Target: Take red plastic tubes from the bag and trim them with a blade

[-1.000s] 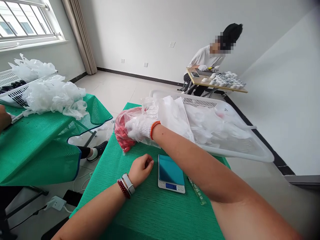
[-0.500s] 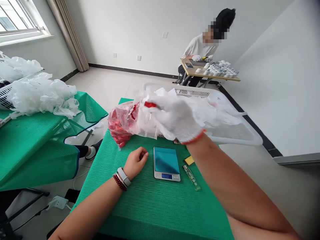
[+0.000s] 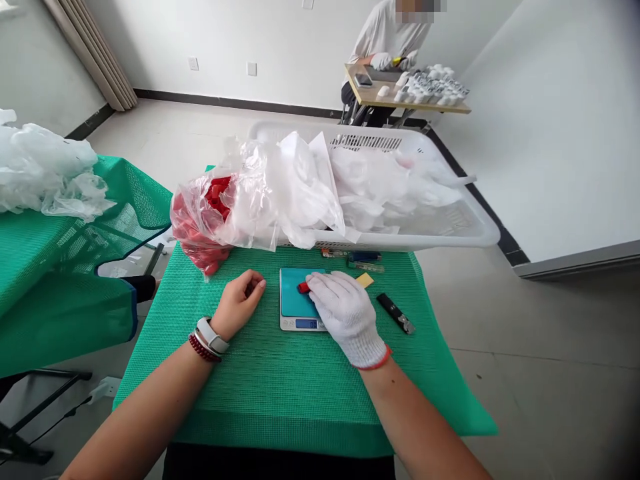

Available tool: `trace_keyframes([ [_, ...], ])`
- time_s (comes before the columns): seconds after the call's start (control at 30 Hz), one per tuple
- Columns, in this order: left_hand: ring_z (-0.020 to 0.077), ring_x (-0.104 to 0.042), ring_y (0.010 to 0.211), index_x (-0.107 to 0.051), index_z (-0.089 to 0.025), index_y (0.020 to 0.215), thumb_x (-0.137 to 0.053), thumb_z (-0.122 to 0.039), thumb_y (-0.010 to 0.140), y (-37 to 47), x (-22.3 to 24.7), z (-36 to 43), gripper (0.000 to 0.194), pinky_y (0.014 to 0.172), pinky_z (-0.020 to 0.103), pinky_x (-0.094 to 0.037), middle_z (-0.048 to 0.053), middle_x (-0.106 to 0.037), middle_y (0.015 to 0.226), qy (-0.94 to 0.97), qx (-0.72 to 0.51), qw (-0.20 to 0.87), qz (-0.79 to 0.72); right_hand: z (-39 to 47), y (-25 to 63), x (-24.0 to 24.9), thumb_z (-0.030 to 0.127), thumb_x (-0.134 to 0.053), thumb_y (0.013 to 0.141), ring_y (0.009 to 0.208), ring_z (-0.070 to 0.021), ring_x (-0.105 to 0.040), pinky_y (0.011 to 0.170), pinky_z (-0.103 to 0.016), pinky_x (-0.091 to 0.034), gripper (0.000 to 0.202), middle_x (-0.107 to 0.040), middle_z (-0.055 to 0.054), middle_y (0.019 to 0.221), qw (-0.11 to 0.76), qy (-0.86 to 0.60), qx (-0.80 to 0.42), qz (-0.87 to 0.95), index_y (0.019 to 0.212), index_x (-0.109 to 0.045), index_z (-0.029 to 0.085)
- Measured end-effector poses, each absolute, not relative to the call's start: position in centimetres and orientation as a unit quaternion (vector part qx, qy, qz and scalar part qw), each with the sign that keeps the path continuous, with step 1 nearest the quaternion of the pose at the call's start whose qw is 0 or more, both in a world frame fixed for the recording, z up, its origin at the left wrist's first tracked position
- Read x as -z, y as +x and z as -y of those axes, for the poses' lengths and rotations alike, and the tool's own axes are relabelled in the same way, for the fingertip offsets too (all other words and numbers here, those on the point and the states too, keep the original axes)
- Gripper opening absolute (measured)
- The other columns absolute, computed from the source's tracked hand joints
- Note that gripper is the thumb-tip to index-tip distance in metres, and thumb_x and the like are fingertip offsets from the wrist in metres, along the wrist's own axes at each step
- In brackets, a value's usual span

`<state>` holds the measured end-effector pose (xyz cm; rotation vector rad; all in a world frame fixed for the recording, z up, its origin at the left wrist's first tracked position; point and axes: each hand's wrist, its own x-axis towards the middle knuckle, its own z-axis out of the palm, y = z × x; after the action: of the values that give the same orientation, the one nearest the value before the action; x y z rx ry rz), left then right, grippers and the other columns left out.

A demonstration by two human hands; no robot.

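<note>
My right hand [image 3: 345, 308], in a white knit glove with an orange cuff edge, has its fingertips closed on a small red piece [image 3: 303, 288]. It holds the piece over the blue-green plate of a small digital scale [image 3: 295, 303], covering the plate's right side. Whether the piece touches the plate I cannot tell. My left hand [image 3: 237, 303] is bare, with a watch and beads at the wrist. Its fingers curl inward on the green cloth left of the scale, with nothing visible in them. A clear plastic bag [image 3: 197, 230] full of red pieces lies beyond it.
Behind the scale stands a white basket [image 3: 465, 230] with crumpled plastic bags [image 3: 385, 183]. A yellow piece [image 3: 365, 280], a black item with a metal end [image 3: 395, 313] and lighters [image 3: 363, 257] lie nearby. A co-worker [image 3: 385, 40] sits at a far table [image 3: 370, 97].
My right hand has come down from the bag and basket to the scale, carrying the red piece. The view has tilted downward. My left hand remains curled beside the scale.
</note>
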<state>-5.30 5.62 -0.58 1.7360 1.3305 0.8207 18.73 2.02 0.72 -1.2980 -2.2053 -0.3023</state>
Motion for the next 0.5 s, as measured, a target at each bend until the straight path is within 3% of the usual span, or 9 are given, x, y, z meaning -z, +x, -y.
trace_keyframes([
  [0.23, 0.0120, -0.049, 0.061, -0.058, -0.019, 0.085, -0.050, -0.039, 0.095, -5.5, 0.1, -5.6, 0.024, 0.057, 0.025, -0.039, -0.002, -0.057, 0.069, 0.692, -0.303, 0.385, -0.530, -1.8, 19.7, -0.9, 0.018, -0.060, 0.093, 0.103, -0.0204, -0.072, 0.098, -0.042, -0.058, 0.017, -0.076, -0.006, 0.110, 0.365, -0.461, -0.027, 0.808, 0.102, -0.075, 0.020],
  [0.37, 0.0119, -0.049, 0.060, -0.058, -0.019, 0.084, -0.051, -0.040, 0.095, -5.6, 0.1, -5.7, 0.024, 0.056, 0.025, -0.040, -0.002, -0.057, 0.067, 0.688, -0.300, 0.384, -0.537, -1.2, 20.8, -1.2, 0.022, -0.058, 0.094, 0.118, -0.0208, -0.066, 0.103, -0.040, -0.057, 0.025, -0.071, -0.008, 0.123, 0.400, -0.534, -0.124, 0.735, 0.115, -0.071, 0.019],
  [0.5, 0.0137, -0.057, 0.066, -0.062, -0.019, 0.091, -0.054, -0.040, 0.094, -5.7, 0.1, -5.9, 0.022, 0.059, 0.026, -0.046, 0.000, -0.063, 0.076, 0.666, -0.321, 0.382, -0.555, -1.4, 22.1, -0.7, 0.020, -0.051, 0.096, 0.121, -0.0232, -0.064, 0.106, -0.043, -0.054, 0.030, -0.068, -0.009, 0.129, 0.347, -0.640, -0.088, 0.680, 0.120, -0.070, 0.018],
])
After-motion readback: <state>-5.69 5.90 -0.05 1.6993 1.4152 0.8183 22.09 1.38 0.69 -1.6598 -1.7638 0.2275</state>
